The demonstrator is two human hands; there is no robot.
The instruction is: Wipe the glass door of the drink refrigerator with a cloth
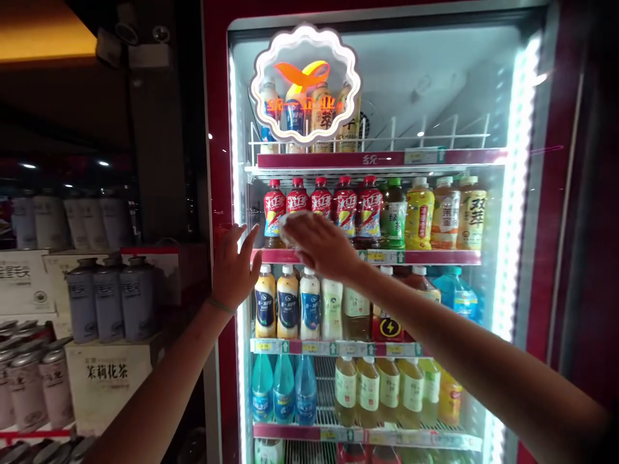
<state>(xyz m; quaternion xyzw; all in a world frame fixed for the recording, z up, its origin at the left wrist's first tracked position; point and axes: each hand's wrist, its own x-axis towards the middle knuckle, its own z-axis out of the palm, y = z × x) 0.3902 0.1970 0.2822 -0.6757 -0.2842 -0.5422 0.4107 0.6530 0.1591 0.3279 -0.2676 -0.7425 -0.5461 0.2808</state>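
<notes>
A drinks fridge with a glass door stands in front of me, lit along its sides. My left hand is at the door's left edge, fingers spread and holding nothing. Farther right, my right hand is stretched flat against or just before the glass, at the height of the second shelf. A small whitish cloth or tissue shows under its fingertips; most of it is hidden by the hand. Behind the glass, red-labelled tea bottles line that shelf, and one is partly covered by my fingers.
Above my hands a glowing scalloped sign sits on the upper left of the door. Left of the fridge are grey-blue canisters, pink cans and a cream box. The red fridge frame borders the glass.
</notes>
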